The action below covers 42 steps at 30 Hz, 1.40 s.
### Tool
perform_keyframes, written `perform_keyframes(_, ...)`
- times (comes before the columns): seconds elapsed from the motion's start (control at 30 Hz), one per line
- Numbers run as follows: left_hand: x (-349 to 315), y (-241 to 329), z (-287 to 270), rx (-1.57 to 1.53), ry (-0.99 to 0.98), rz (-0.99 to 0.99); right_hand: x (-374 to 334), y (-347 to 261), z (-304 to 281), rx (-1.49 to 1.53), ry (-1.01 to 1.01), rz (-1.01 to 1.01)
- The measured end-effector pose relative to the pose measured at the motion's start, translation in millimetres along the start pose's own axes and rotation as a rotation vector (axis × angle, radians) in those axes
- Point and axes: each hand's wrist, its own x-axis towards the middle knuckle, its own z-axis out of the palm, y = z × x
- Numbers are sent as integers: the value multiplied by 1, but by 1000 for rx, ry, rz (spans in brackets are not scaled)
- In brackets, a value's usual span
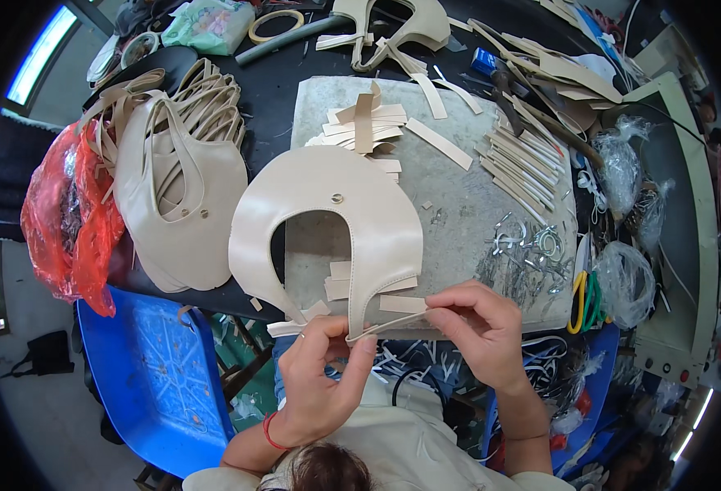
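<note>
A curved beige leather bag panel (385, 204) with a large arched opening, a stitched edge and a small round metal snap lies over the near side of the grey slab (458, 245). My left hand (323, 372) is closed on the lower tip of its narrow right leg, with thumb and fingers pinched together. From that tip a thin beige strip (397, 324) runs to the right. Its far end is pinched between the thumb and fingers of my right hand (483, 335). Under the panel, short beige strips (340, 286) show through the opening. Another short strip (403, 304) lies beside my right fingertips.
Stacked beige panels (151, 204) and a red plastic bag (70, 221) are at left, above a blue plastic tub (164, 385). Loose metal hooks (532, 245), a row of narrow rolled strips (524, 176) and yellow-handled scissors (577, 299) lie right. A strip pile (364, 123) sits farther back.
</note>
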Motion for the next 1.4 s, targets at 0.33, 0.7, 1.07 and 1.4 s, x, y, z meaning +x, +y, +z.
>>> perform_keyframes(0.33, 28, 13, -18, -95, 97, -72, 34, 3, 20, -422, 21, -257)
perform_keyframes(0.7, 27, -1, -21, -79, -33, -140, 20, 13, 14, -394, 72, -330)
perform_keyframes(1.07, 29, 3, -6, 154, -32, -94, 35, 5, 8, 63, -72, 293)
perform_keyframes(1.4, 35, 5, 4, 365, -29, -86, 35, 1, 17, -236, -28, 239)
